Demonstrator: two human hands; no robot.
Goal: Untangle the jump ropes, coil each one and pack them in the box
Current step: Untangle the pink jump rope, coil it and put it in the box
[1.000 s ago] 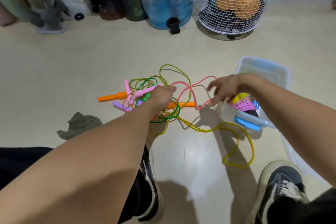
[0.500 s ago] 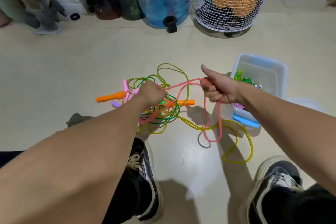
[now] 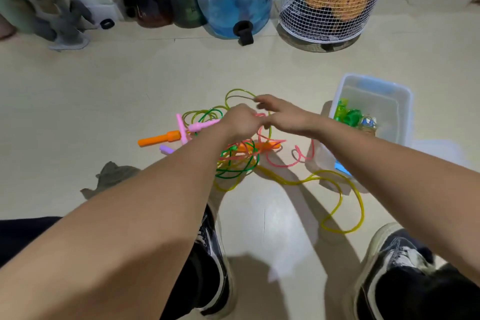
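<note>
A tangle of jump ropes (image 3: 237, 161) lies on the floor in front of me: green, yellow, pink and orange cords. A yellow cord (image 3: 340, 200) loops off to the right. An orange handle (image 3: 158, 138) and pink handles (image 3: 200, 126) stick out on the left. My left hand (image 3: 240, 122) grips the pink cord above the tangle. My right hand (image 3: 281, 115) is right beside it, fingers pinching the same pink cord. A slack length of pink cord (image 3: 298, 158) lies on the floor near the clear plastic box (image 3: 405, 101), which holds a green coiled rope (image 3: 349, 115).
A wire cage (image 3: 328, 0) with orange plush, a blue water jug (image 3: 235, 0) and dark bottles stand along the back wall. A grey rag (image 3: 111, 176) lies at the left. My two shoes (image 3: 213, 254) are at the bottom, either side of bare floor.
My right hand has moved left from near the box to meet my left hand over the tangle. The raised pink loop has dropped to the floor.
</note>
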